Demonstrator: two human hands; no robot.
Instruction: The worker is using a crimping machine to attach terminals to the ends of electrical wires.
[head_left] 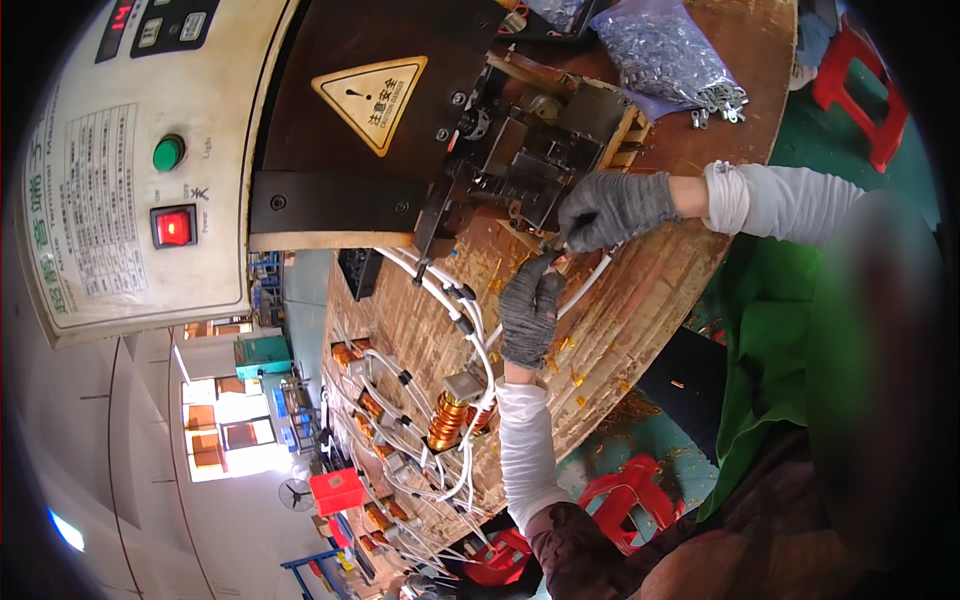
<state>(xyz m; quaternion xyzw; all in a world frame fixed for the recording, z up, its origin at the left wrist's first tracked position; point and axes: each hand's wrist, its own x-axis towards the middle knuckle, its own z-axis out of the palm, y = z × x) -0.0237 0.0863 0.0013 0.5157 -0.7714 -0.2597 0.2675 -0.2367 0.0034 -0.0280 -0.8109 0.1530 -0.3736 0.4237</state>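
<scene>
The scene lies on its side in the head view. My right hand [615, 210], in a grey knit glove, is closed with its fingertips together beside the dark metal tooling [525, 165] of a terminal press. Just below it in the picture, my left hand [530, 312], gloved alike, is closed, thumb and fingers meeting at the same spot. What either hand pinches there is too small and covered to make out. A white sleeved cable [588, 287] runs between the hands, partly hidden by the left one. More white cables [440, 285] pass by the left hand to a copper coil [446, 420].
The press housing [150, 215] has a lit red switch [173, 227] and a green button [168, 153]. A plastic bag of metal terminals [665, 60] spills onto the wooden table [640, 290]. Yellowish scraps, several more coils [372, 405] and red stools [630, 495] are around.
</scene>
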